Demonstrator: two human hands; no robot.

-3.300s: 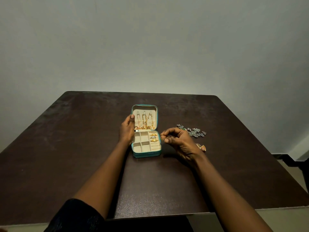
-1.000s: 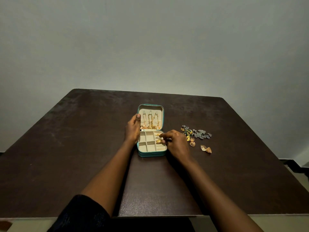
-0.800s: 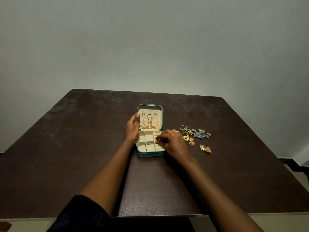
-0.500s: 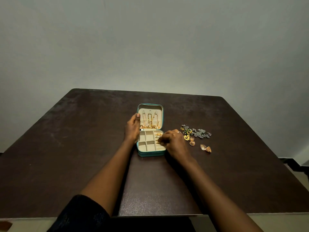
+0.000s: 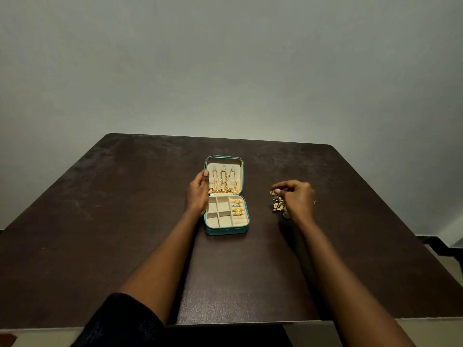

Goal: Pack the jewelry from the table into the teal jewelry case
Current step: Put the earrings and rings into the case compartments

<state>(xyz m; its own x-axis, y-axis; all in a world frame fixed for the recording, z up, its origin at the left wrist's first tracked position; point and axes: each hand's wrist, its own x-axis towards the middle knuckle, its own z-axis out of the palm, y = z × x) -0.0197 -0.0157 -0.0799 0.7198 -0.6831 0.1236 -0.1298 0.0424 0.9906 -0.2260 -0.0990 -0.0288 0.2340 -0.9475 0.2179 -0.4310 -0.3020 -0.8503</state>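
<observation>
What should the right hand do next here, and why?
Probably lift the earring the right hand pinches and carry it to an empty compartment of the case: the left hand holds the lid open, and loose jewelry lies on the table.

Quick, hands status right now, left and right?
Left hand: grips the jewelry case by its lid edge.
Right hand: pinches a gold piece above the pile.

jewelry case (image 5: 226,230): teal shell | lining (image 5: 220,217): plain cream | chains (image 5: 224,181): gold | rings (image 5: 237,207): gold | loose jewelry (image 5: 278,206): yellow-gold, flower-like pattern, greyish bits | worktop (image 5: 125,221): dark brown, paler mottled scuffs toward far-left corner | wall (image 5: 225,71): plain grey-green | sleeve (image 5: 120,319): black
</observation>
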